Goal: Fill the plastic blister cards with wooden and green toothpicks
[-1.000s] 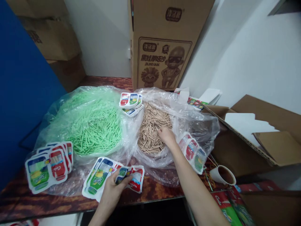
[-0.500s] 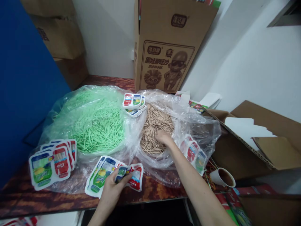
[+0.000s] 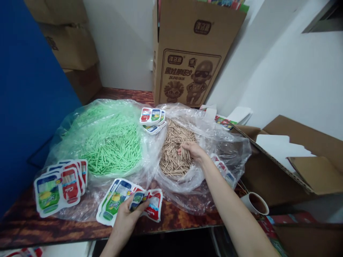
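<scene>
On the counter [image 3: 184,217], brown sticks [image 3: 174,150] are pinched by the right hand [image 3: 193,150]; a packet [image 3: 146,205] is gripped by the left hand [image 3: 128,214].

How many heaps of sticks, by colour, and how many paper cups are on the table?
Green stick heap: 1
Tan stick heap, with the right hand gripping some sticks: 1
Paper cup: 1
Total: 3
</scene>
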A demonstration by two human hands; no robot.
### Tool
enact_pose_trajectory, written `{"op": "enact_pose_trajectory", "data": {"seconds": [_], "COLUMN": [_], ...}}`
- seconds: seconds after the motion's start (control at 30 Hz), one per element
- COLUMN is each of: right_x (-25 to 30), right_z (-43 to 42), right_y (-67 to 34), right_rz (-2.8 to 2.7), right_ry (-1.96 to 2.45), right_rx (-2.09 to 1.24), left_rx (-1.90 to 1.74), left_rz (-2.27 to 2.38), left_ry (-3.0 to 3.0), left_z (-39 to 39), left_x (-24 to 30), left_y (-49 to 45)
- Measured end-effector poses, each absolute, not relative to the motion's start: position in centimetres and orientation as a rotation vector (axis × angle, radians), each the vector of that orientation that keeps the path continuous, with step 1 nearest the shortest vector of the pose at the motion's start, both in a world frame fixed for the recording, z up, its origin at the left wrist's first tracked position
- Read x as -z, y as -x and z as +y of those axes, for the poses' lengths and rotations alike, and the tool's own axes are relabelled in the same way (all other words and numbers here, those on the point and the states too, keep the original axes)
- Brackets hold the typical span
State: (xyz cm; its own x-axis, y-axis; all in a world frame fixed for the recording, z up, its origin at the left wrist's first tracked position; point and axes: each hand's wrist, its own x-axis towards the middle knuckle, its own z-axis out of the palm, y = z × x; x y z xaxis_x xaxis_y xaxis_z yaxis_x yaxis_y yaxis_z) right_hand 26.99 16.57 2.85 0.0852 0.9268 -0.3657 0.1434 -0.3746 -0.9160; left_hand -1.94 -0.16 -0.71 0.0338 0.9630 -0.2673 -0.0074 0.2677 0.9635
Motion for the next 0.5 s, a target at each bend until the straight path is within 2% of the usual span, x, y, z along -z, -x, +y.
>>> {"op": "enact_pose_trajectory", "data": {"seconds": [0.27, 0.5], "right_x": [-1.6, -3.0], "right_z": [17.9, 18.1], "right_y": [-27.6, -27.9], "right_rz": [-1.018, -0.901], "right_ry": [1.539, 1.370], "right_rx": [-1.335, -1.269], "left_rx": [-0.977, -1.033], "left_rz": [1.268, 1.326], "left_ry": [-0.984, -0.980], "left_z": [-0.3, -0.1], "left_x": [2.0, 0.9], "left_y": [2.3, 2.0]}}
